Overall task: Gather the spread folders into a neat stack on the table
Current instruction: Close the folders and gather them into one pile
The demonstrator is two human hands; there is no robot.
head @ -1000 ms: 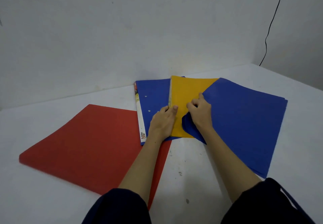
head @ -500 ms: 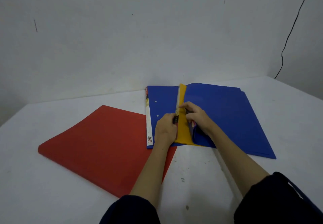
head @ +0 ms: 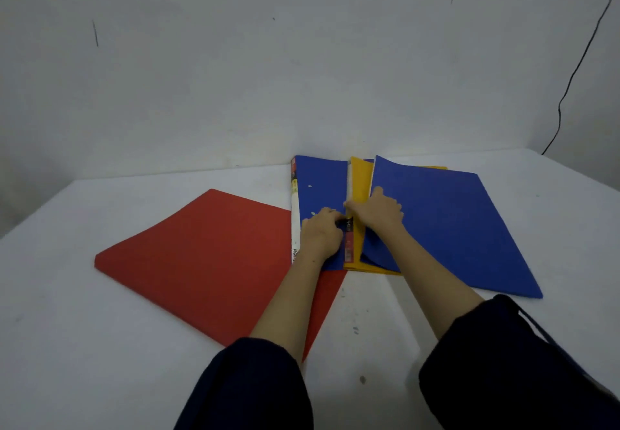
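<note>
Sliding rightward, your large blue card folder [head: 449, 225] re-exposes the yellow folder [head: 360, 183]; right hand [head: 380, 210] pinches yellow's spine, left hand [head: 320, 233] presses flat, stack unaligned.

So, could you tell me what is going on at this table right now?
A person is gathering coloured folders on a white table. The left hand presses on a blue folder with a white spine, while the right hand grips the edge of a yellow folder lying partly under another blue folder. The red folder lies spread out to the left, not yet stacked.
</note>
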